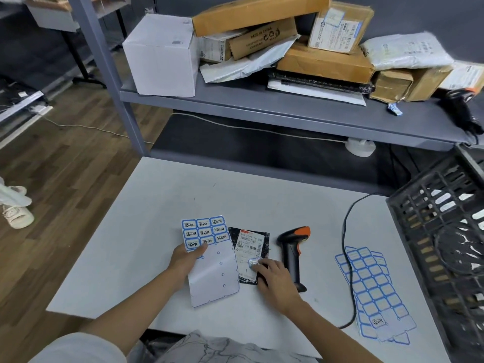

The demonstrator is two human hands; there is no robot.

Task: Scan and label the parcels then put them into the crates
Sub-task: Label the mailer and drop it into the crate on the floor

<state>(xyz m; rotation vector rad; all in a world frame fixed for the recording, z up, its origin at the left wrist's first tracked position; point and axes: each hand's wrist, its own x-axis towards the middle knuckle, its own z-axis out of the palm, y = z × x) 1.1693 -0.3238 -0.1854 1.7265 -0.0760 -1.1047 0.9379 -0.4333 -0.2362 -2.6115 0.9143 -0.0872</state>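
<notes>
The black parcel (248,254) lies flat on the white tabletop (136,231), just left of the scanner (294,254). The right hand (275,281) presses a small label (253,263) onto it with straight fingers. The left hand (187,259), beside the parcel, has its grip pinching the label sheet (210,258).

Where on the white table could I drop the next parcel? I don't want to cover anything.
The table is bare behind the label sheet, black parcel and scanner, and on its left side. Crowded: the right, with spare label sheets, cable and crate.
</notes>
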